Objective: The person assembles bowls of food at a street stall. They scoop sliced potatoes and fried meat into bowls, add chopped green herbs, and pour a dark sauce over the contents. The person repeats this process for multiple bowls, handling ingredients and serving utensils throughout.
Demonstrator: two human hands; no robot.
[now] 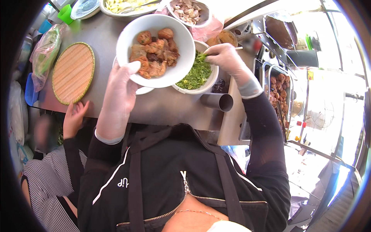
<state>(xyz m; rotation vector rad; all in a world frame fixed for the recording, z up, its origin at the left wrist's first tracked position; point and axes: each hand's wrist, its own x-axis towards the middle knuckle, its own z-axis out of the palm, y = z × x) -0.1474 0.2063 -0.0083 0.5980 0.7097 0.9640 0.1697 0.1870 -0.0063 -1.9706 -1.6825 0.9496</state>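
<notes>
My left hand [118,94], in a clear glove, grips the near-left rim of a white bowl [183,46], thumb over the edge. Browned pieces of meat [154,50] and round fried balls [144,37] lie in the bowl, which is held above the metal counter. To its right stands a white basket [215,75] of chopped green herbs [197,77]. Over the basket's far side, my gloved right hand [226,58] is closed in a pinch on some of the herbs. Part of the basket is hidden behind the bowl.
On the counter's left is a round woven tray [73,73], with another person's hand [75,112] at its near edge. Farther back are bowls of sliced meat [189,11] and pale yellow pieces [127,5]. A metal cylinder [217,102] lies near the front; a meat tray [279,91] stands right.
</notes>
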